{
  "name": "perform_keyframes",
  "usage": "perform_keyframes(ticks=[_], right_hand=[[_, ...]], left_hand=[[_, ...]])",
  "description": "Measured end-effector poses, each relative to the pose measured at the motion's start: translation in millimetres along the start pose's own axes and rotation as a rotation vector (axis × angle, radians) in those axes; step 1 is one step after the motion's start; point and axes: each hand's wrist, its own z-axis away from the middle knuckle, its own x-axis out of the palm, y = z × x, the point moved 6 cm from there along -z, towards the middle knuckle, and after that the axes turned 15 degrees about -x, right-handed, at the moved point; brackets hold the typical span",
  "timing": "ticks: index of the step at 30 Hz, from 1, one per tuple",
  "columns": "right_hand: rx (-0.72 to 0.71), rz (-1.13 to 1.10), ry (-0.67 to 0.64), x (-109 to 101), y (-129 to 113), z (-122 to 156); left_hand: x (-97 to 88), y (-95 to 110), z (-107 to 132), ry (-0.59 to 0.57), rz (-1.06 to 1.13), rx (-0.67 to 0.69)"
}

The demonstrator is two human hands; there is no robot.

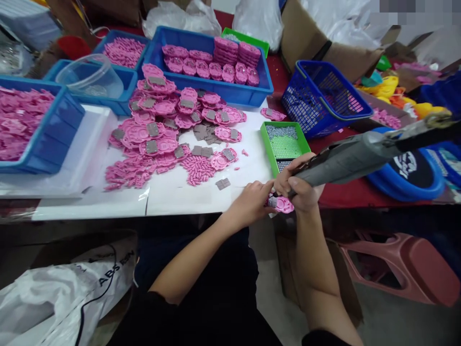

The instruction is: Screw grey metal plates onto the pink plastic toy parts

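Observation:
My right hand (pixel 304 190) is wrapped round a grey electric screwdriver (pixel 349 158), whose body slants up to the right. Its tip points down at a pink plastic part (pixel 284 204) by the table's front edge. My left hand (pixel 252 202) grips that part from the left, and a small grey piece shows on it. Fingers hide the exact contact of the tip. Just beyond my hands stands a green tray (pixel 265 144) with small metal screws (pixel 283 131). Left of it lies a heap of pink parts (pixel 158 127), many with grey plates.
A blue bin (pixel 212 92) behind holds stacked pink parts; another blue bin (pixel 39 156) stands left. A blue basket (pixel 306 96) is at the right, near cardboard boxes. Grey plates (pixel 223 183) lie loose on the white surface. A pink stool (pixel 425 269) stands below right.

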Motion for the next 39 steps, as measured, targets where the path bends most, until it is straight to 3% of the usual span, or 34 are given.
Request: perform_keyframes(ticks=[7,15,31,35,39], right_hand=[[-0.071,0.29,0.425,-11,-4,13],[-0.161,0.442,0.549,-3,-9,19],[-0.179,0.477,0.568,-1,-13,16],[-0.258,0.487,0.673,-13,-31,12],[-0.346,0.582,0.799,-43,-53,7]], left_hand=[[-3.4,3,3,0.029,-0.033,0.009],[2.9,7,6,0.125,-0.144,-0.006],[5.7,3,7,0.142,-0.103,-0.033],[5.1,2,8,0.17,-0.091,-0.028],[2.9,0,11,0.147,-0.029,0.016]])
